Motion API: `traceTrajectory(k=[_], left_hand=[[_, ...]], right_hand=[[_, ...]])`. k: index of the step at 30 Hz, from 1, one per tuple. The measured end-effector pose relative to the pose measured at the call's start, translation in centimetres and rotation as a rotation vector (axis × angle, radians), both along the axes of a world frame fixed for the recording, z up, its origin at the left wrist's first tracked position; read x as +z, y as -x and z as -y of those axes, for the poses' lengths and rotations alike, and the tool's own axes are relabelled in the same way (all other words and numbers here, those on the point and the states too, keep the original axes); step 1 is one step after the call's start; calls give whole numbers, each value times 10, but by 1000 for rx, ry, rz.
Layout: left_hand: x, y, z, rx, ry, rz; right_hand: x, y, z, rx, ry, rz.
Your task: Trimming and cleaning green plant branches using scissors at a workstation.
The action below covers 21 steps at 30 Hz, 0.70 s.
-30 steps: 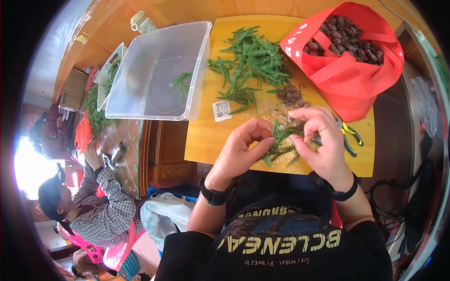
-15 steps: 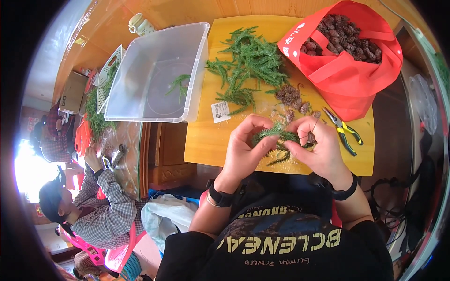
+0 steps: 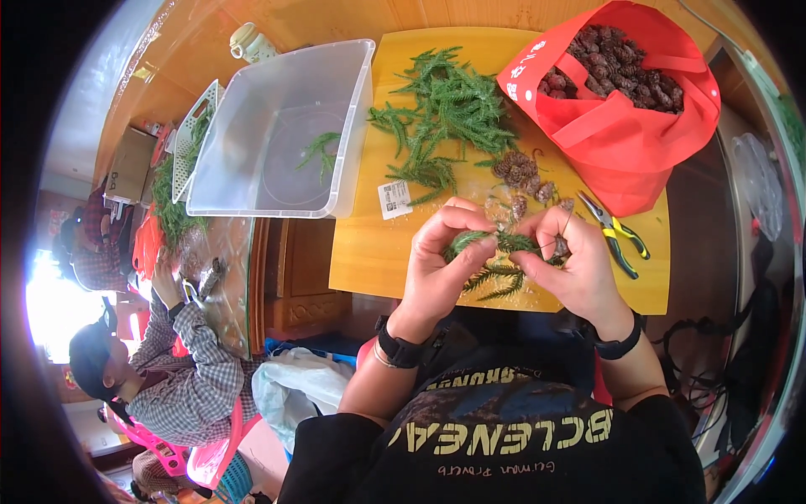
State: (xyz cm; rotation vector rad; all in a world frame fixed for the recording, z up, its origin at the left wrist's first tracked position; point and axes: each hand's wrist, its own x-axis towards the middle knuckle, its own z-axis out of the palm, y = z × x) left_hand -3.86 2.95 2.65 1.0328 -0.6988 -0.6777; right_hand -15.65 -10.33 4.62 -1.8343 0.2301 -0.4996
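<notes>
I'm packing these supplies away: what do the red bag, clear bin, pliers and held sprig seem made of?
Red bag: probably matte non-woven fabric, given its soft creases. Clear bin: likely smooth, rigid plastic; it is see-through. Pliers: greyish head, probably metal; yellow-and-black handles, perhaps plastic or rubber. Held sprig: green and needled, fairly matte; real plant or plastic, I can't tell.

fingers (image 3: 472, 256) closer together, pliers (image 3: 614, 227) fully uncovered
</notes>
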Motion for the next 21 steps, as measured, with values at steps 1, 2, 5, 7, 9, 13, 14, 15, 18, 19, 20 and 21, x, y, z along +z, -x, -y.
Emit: traceTrajectory(k=[1, 2, 5, 7, 9, 13, 14, 15, 18, 19, 20, 21], left_hand=[[2, 2, 0, -2, 1, -1], [3, 3, -1, -16, 15, -71], [0, 1, -2, -56, 56, -110], [-1, 0, -3, -79, 82, -80], [1, 1, -4, -73, 79, -104], [2, 3, -6, -36, 54, -162], [3, 3, -6, -39, 45, -193], [3, 3, -7, -41, 35, -225], [4, 4, -6, -34, 75, -289], [4, 4, -6, -33, 76, -290], [3, 3, -6, -43, 81, -298], [3, 3, -6, -53, 85, -306]], right_hand=[[-2, 0, 1, 2, -46, 18], [-4, 0, 1, 4, -92, 35], [-1, 0, 1, 25, -137, 15], [1, 1, 1, 39, -135, 10], [0, 0, 1, 55, -134, 5], [0, 0, 1, 74, -251, 31], [0, 0, 2, 76, -265, 23], [1, 0, 1, 78, -263, 21], [2, 1, 1, 72, -348, 13], [2, 2, 2, 73, -319, 3], [3, 2, 2, 73, -291, -7], [2, 1, 2, 75, -290, -8]])
